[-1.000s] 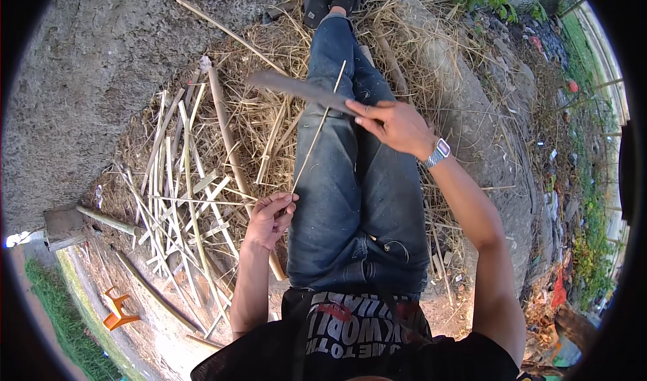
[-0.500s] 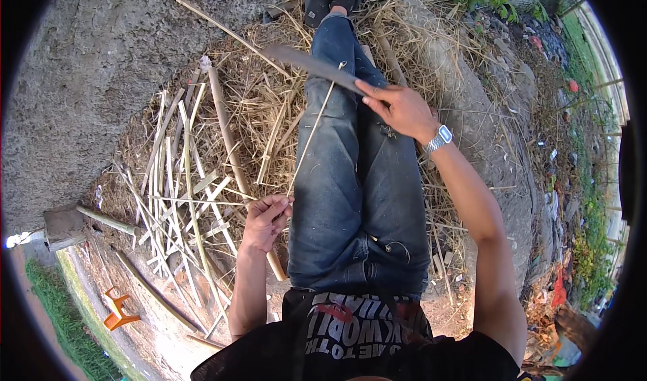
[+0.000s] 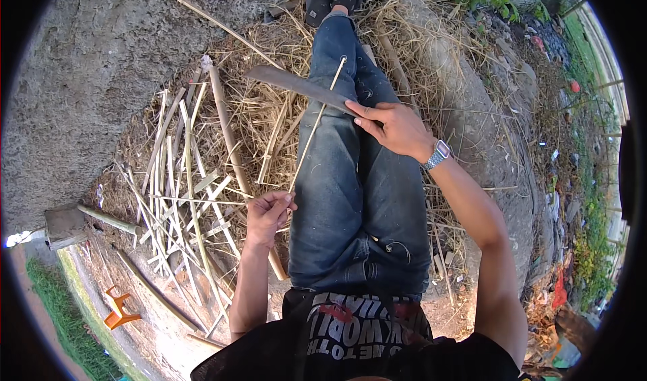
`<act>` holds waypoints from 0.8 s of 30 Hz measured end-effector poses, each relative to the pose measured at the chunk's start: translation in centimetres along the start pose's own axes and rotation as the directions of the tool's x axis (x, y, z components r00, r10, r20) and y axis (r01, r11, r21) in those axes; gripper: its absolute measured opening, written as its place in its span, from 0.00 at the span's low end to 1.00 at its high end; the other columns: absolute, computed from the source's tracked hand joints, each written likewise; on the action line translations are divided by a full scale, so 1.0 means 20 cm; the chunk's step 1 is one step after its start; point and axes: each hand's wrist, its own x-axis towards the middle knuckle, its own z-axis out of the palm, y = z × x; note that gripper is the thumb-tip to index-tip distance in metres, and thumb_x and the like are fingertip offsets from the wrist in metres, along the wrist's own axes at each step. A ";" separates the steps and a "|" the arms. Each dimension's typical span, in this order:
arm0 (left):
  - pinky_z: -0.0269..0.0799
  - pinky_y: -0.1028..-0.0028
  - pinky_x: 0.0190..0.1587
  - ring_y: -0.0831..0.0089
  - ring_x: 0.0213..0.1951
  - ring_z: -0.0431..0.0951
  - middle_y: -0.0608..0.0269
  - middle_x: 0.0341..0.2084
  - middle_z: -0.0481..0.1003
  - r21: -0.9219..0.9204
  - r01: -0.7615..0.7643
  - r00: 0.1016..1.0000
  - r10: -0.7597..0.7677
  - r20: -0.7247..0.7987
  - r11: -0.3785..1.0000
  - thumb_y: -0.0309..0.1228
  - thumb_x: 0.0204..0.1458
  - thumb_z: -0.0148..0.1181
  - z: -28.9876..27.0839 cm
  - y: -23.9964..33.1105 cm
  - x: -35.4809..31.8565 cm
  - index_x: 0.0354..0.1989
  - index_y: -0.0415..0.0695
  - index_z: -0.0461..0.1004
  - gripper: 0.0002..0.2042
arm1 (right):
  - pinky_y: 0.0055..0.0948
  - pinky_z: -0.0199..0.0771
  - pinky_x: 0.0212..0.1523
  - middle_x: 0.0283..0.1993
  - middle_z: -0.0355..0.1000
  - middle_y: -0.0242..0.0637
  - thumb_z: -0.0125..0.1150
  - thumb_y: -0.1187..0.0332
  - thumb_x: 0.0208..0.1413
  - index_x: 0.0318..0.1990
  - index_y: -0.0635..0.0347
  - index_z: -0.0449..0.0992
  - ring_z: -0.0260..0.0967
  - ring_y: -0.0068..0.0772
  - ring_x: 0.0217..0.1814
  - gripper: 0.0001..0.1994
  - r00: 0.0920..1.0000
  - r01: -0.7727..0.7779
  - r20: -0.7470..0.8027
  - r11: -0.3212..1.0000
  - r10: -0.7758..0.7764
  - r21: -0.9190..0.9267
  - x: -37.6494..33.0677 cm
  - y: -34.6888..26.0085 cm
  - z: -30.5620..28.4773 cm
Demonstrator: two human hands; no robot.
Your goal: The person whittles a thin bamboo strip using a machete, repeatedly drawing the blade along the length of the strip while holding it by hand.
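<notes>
- Thin bamboo strip (image 3: 315, 123) slants across the jeans-clad left thigh (image 3: 330, 179).
- Left hand (image 3: 267, 214) pinches its lower end, beside the thigh.
- Right hand (image 3: 396, 126) fully closed on the machete (image 3: 300, 86), blade crossing the strip above the thigh.
- Split bamboo pile (image 3: 182, 185) left of thigh.

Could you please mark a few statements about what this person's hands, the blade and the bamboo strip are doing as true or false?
1. The right hand grips a long dark blade. True.
2. The left hand is empty. False: it pinches the near end of a thin bamboo strip.
3. The strip crosses the blade above the jeans. True.
4. A wristwatch sits on the left wrist. False: it is on the right wrist.
5. Split bamboo pieces lie heaped on the person's right. False: they lie on the left.
</notes>
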 end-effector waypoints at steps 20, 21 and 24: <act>0.43 0.82 0.16 0.87 0.15 0.54 0.66 0.23 0.73 -0.344 0.339 0.935 -0.274 0.223 0.876 0.23 0.64 0.58 -0.08 0.01 -0.02 0.46 0.32 0.81 0.08 | 0.41 0.68 0.31 0.26 0.73 0.48 0.59 0.54 0.71 0.69 0.35 0.74 0.67 0.46 0.23 0.21 0.972 -0.184 -0.125 0.974 0.200 0.134 0.11 0.21 0.01; 0.43 0.82 0.16 0.87 0.15 0.55 0.66 0.24 0.73 -0.339 0.323 0.941 -0.262 0.214 0.884 0.23 0.64 0.58 -0.08 0.01 -0.02 0.46 0.32 0.81 0.08 | 0.39 0.67 0.30 0.26 0.72 0.51 0.59 0.55 0.71 0.70 0.37 0.74 0.63 0.41 0.21 0.21 0.959 -0.226 -0.146 0.967 0.242 0.115 0.13 0.21 -0.02; 0.44 0.82 0.16 0.86 0.15 0.56 0.65 0.24 0.74 -0.345 0.316 0.944 -0.256 0.207 0.884 0.23 0.64 0.59 -0.10 -0.01 -0.03 0.45 0.33 0.81 0.08 | 0.37 0.68 0.30 0.27 0.73 0.50 0.60 0.56 0.71 0.70 0.38 0.74 0.60 0.35 0.21 0.22 0.951 -0.191 -0.188 0.945 0.245 0.264 0.12 0.26 -0.01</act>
